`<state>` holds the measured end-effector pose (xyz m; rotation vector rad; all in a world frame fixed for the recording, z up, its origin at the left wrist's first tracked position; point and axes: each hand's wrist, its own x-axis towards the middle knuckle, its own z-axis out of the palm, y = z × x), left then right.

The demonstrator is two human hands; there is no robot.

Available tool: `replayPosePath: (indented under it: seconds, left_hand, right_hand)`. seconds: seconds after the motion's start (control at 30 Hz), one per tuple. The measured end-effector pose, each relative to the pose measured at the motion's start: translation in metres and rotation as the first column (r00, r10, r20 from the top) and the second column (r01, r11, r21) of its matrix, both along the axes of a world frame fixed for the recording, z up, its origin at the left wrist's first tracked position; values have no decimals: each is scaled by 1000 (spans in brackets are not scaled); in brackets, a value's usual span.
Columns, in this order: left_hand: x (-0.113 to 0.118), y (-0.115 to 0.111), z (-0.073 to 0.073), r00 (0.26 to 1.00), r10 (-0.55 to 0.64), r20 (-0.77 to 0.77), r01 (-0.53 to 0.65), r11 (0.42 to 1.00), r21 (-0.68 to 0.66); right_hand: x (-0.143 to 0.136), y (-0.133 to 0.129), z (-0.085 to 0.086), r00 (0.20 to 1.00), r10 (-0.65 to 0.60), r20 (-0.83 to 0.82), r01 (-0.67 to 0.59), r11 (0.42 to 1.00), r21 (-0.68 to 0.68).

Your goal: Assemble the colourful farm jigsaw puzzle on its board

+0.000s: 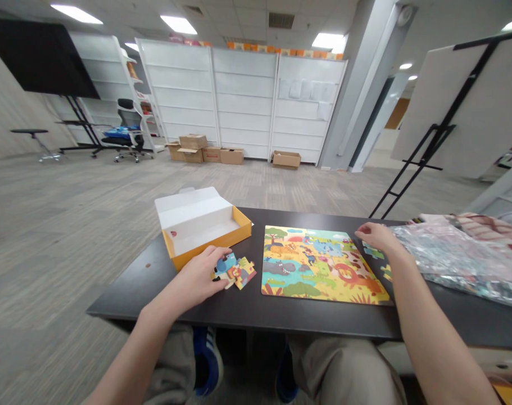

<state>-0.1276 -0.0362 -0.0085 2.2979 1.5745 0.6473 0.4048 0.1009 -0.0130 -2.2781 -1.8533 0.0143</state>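
Observation:
My left hand [207, 273] is curled round a few jigsaw puzzle pieces [244, 273] that lie overlapping on the dark table, thumb on the near side and fingers on the far side. Between my hands lies a colourful animal puzzle board [318, 267], showing a lion, a hippo and an elephant. At its far right corner is my right hand [377, 236], fingers bent and pressed together; whatever they hold, if anything, is hidden. Beneath and beside the right wrist are more loose puzzle pieces [372, 252], partly covered by the arm.
An open yellow box [209, 239] with a white inside stands on the table [154, 301] behind my left hand. Clear plastic packaging [462, 259] fills the table's right side. Cardboard boxes [192, 149], white shelves [245, 101] and an easel stand [424, 146] are beyond.

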Motion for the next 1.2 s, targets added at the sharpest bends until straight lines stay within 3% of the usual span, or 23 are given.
replayPosePath:
  seconds: [0.2, 0.4, 0.5, 0.6, 0.67, 0.73, 0.83, 0.9, 0.97, 1.07, 1.13, 1.2]
  left_hand:
    - [11, 17, -3, 981, 33, 190, -38, 999, 24]
    - [34, 29, -3, 903, 92, 420, -117, 993, 35]
    - [51, 30, 5, 789, 104, 605, -101, 994, -40]
    - [73, 32, 9, 604, 111, 790, -23, 992, -122]
    - [89, 35, 9, 518, 116, 848, 19, 989, -146]
    - [106, 39, 8, 488, 124, 864, 19, 988, -152]
    - [133, 44, 5, 469, 138, 872, 4, 987, -158]
    - [152, 47, 4, 448, 131, 884, 23, 987, -158]
    - [168, 48, 2, 442, 120, 889, 61, 985, -163]
    - [187, 47, 0, 481, 80, 873, 101, 984, -145]
    - [194, 45, -1, 596, 28, 802, 92, 990, -103]
    - [195, 42, -3, 795, -22, 606, 64, 997, -48]
  right_hand:
    - [-10, 0, 1, 999, 28, -35, -29, 999, -23]
    - [-19, 0, 0, 998, 51, -25, -51, 999, -11]
    - [-27, -1, 2, 996, 74, -55, -69, 994, 91]
    - [-45, -6, 8, 960, 200, -196, -156, 963, 220]
    - [-63, -13, 15, 854, 346, -389, -262, 931, 255]
    - [-83, -23, 21, 664, 468, -583, -418, 879, 229]
    - [-114, -40, 28, 384, 516, -766, -646, 743, 177]
    - [-132, -49, 30, 220, 510, -832, -718, 662, 216]
    - [-143, -55, 30, 135, 491, -860, -725, 641, 252]
    - [-145, -51, 26, 146, 504, -851, -609, 724, 324]
    - [-136, -40, 22, 199, 526, -827, -470, 792, 391]
    - [-123, -27, 14, 286, 536, -794, -334, 833, 442]
